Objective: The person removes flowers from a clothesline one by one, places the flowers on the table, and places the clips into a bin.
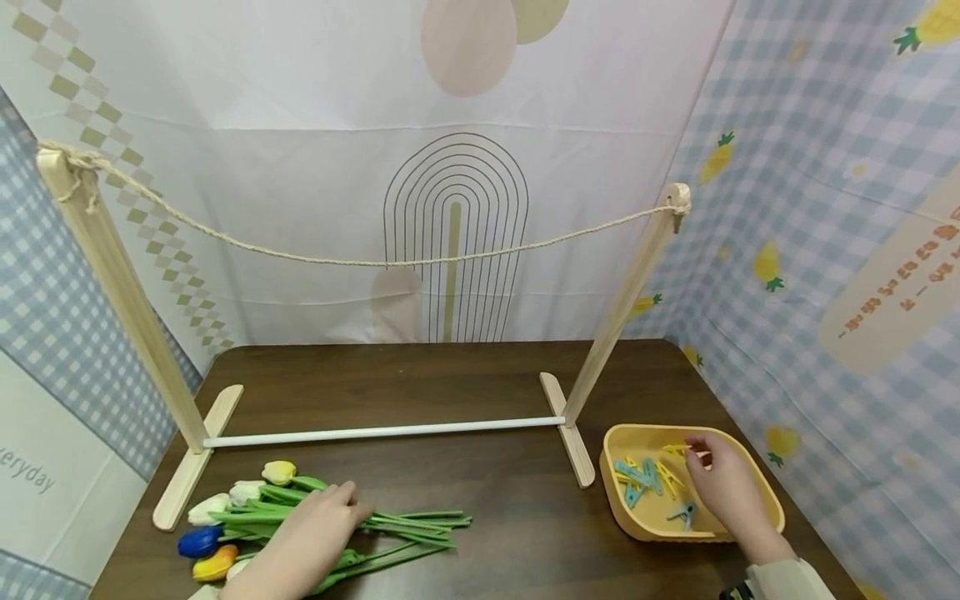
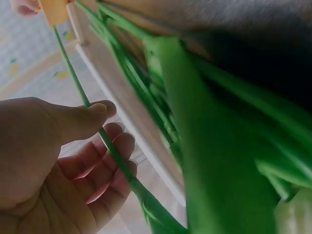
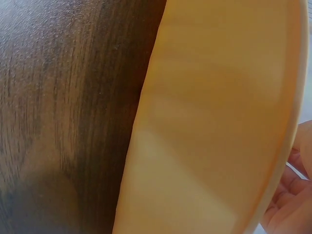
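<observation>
In the left wrist view my left hand (image 2: 73, 141) pinches the thin green stem of an artificial tulip (image 2: 70, 68) between thumb and fingers. In the head view that hand lies over a bunch of tulips on the table, whose heads are white (image 1: 210, 509), blue (image 1: 199, 542), orange (image 1: 215, 564) and yellow (image 1: 279, 472). My right hand (image 1: 723, 483) is inside the yellow basin (image 1: 645, 527), fingers bent, its fingertips right by a yellow clothespin (image 1: 675, 450). I cannot tell whether it holds that clothespin. Blue clothespins (image 1: 652, 477) lie beside it.
Behind the flowers stands a wooden frame with a left post (image 1: 127, 292) and a right post (image 1: 618, 308). A sagging rope (image 1: 360, 263) joins their tops, and a white rod (image 1: 382, 432) joins their feet. Patterned cloth (image 1: 315, 200) hangs behind the brown table (image 1: 517, 533).
</observation>
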`<state>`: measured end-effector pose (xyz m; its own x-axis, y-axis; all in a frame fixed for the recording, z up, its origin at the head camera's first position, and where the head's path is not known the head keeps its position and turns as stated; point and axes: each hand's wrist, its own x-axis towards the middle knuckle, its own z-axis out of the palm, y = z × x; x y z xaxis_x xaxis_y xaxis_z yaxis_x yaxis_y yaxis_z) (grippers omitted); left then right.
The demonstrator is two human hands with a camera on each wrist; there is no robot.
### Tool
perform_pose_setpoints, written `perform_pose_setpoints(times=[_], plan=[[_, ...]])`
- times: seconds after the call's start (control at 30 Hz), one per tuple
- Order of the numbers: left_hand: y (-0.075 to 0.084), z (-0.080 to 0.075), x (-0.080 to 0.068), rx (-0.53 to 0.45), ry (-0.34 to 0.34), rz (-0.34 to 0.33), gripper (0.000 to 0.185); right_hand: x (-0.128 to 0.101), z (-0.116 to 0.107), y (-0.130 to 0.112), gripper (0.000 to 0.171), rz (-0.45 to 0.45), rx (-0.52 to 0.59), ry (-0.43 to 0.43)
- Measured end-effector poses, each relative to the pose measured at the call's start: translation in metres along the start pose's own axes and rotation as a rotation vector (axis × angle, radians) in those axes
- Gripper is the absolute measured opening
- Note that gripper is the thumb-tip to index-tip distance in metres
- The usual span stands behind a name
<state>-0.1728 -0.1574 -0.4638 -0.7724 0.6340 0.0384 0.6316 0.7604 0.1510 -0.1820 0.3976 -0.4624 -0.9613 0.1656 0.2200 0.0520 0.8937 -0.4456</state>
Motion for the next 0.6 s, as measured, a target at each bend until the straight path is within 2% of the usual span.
perform_pose_setpoints(times=[0.13, 0.27, 0.53, 0.6], plan=[[0.0, 0.007, -0.001, -0.036, -0.026, -0.032, 0.021, 0.0, 0.0, -0.002, 0.02, 0.014, -0.002, 0.004], [0.0, 0.01, -0.001, -0.042, -0.013, -0.029, 0.019, -0.001, 0.001, -0.006, 0.021, 0.006, -0.008, 0.038], [0.0, 0.012, -0.001, -0.037, -0.052, -0.065, 0.018, -0.001, 0.002, -0.036, 0.019, -0.088, 0.017, 0.117], [-0.001, 0.013, -0.001, -0.045, -0.036, -0.062, 0.014, 0.0, 0.003, -0.045, 0.018, -0.116, 0.02, 0.133]])
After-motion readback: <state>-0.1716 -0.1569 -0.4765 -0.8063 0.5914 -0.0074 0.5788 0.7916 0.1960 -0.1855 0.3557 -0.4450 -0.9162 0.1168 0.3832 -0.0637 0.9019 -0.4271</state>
